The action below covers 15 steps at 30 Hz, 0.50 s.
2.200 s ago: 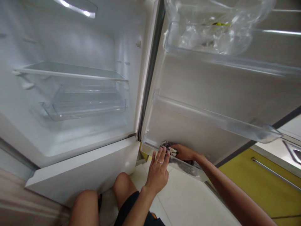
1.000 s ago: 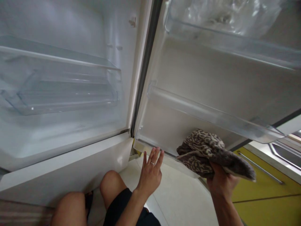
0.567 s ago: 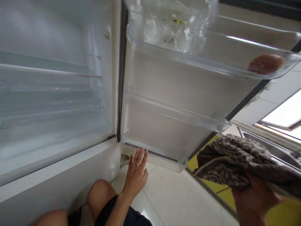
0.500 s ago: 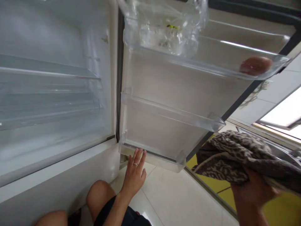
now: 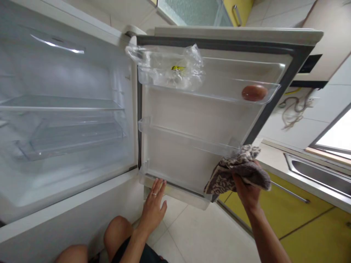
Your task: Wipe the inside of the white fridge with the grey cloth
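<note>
An open fridge door (image 5: 189, 113) stands in front of me with clear shelves on its inner side. My left hand (image 5: 154, 212) lies with fingers stretched out against the front of the lowest door shelf (image 5: 186, 197). My right hand (image 5: 248, 191) grips a brown-and-cream patterned towel (image 5: 226, 177), bunched up at the door's outer edge by the middle door shelf (image 5: 189, 138). The top door shelf (image 5: 219, 93) holds a crumpled clear plastic bag (image 5: 175, 69) at its left and a reddish-brown round item (image 5: 254, 93) at its right.
Left of the door is the fridge interior with a glass shelf (image 5: 63, 102) and a clear drawer (image 5: 74, 138). Yellow cabinets (image 5: 285, 208), a counter and a steel sink (image 5: 320, 175) are at the right. My knees (image 5: 117, 232) are at the bottom.
My right hand has brought the towel left, up to the door's outer edge. The left hand stays at the lowest shelf. The view has shifted and now shows the door's top.
</note>
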Tool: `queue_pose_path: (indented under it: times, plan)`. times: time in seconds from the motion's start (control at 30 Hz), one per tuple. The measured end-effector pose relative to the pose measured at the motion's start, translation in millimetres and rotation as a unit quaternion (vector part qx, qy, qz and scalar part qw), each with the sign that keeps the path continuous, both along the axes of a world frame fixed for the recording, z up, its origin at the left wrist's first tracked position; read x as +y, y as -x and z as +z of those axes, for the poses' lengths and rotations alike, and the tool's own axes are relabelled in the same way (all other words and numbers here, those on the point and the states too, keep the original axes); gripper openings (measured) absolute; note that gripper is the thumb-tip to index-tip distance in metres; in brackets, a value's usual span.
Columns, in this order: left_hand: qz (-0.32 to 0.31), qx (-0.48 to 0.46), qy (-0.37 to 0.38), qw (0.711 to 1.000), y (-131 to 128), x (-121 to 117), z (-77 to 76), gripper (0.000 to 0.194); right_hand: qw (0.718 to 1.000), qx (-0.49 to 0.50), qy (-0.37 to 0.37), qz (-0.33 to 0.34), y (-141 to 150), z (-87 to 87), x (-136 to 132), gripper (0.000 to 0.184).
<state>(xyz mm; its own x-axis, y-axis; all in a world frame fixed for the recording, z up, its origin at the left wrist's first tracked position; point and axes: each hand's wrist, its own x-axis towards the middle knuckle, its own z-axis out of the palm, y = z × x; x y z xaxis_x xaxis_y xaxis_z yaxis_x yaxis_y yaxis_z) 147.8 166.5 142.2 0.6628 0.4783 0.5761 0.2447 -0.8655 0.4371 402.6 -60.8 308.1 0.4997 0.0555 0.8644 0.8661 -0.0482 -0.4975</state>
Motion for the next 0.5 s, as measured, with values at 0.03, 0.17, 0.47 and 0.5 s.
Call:
queue_pose_path:
  times: [0.03, 0.17, 0.47, 0.5]
  plan:
    - [0.000, 0.000, 0.000, 1.000, 0.1, 0.0, 1.4, 0.089, 1.000, -0.026, 0.017, 0.001, 1.6, -4.4, 0.0, 0.048]
    - [-0.002, 0.005, -0.003, 1.000, 0.9, 1.6, 6.0, 0.086, 0.997, -0.066, 0.032, 0.000, -5.8, -34.7, -2.3, 0.045]
    - [-0.001, -0.004, 0.011, 1.000, -1.3, 0.6, 7.8, 0.081, 0.998, 0.006, 0.060, 0.025, -19.7, -96.3, -20.0, 0.047]
    - [-0.002, -0.003, 0.012, 1.000, -1.7, 0.5, 7.8, 0.080, 0.998, 0.019, 0.058, 0.025, -17.4, -97.9, -20.5, 0.048]
